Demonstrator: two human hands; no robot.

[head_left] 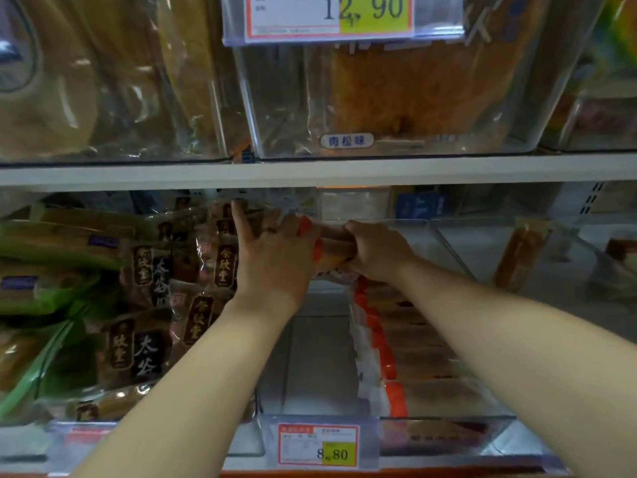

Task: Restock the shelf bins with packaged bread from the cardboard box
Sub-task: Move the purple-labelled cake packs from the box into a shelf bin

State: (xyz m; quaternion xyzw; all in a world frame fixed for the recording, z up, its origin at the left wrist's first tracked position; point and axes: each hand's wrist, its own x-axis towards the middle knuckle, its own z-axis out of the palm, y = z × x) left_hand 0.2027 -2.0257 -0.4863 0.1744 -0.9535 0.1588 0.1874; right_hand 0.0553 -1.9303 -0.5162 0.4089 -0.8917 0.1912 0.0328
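Gripping an orange-striped bread pack end to end: left hand curled over one end, forefinger stretched up against the dark packs beside it; right hand clenched round the other. Held high between the hands, just under the upper shelf, over the clear bin, with a matching pack lying below the wrists. Likely to snag on the bin rim, or to nudge the crowded dark packs loose, if pushed leftward. Tight overhead; open room below and right of the right hand, deep into the bin. No cardboard box in view.
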